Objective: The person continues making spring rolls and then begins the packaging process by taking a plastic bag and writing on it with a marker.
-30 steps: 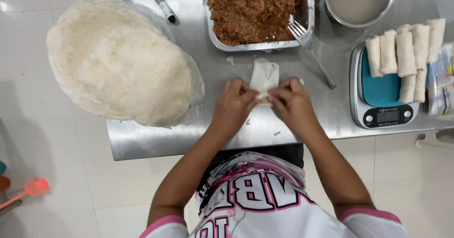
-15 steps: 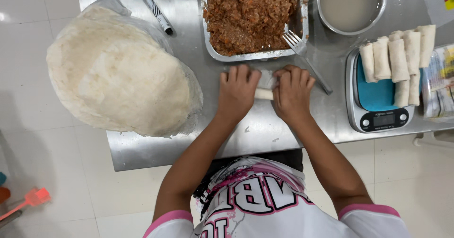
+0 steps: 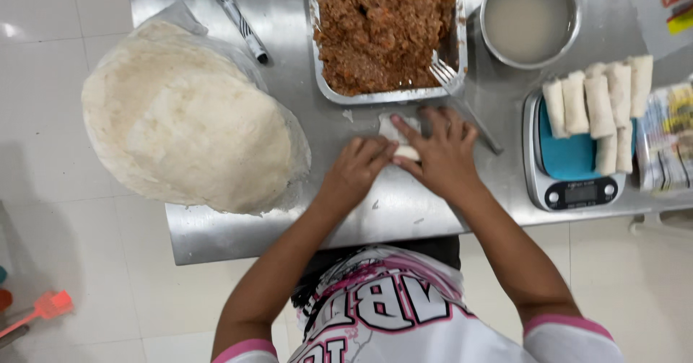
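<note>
My fingers [image 3: 375, 149] on the left hand [image 3: 359, 169] are curled down over the near end of a small pale wrapper roll [image 3: 406, 150], and my right hand [image 3: 442, 155] lies spread across it with its fingers pressing the roll flat to the steel worktop [image 3: 404, 208]; both hands bear on it rather than lift it. The roll sits just in front of the foil tray of brown filling [image 3: 382, 31], with a loose flap of wrapper [image 3: 390, 125] showing beyond my knuckles. I judge this as the rolling step, part done; the next move calls for even pressure from both hands so the flap winds on tight. Room is narrow ahead, where the tray rim and a fork [image 3: 462, 92] lie close. The wrapper stack [image 3: 188, 117] bounds my left, the scale with 7 or so finished rolls [image 3: 599, 99] my right.
</note>
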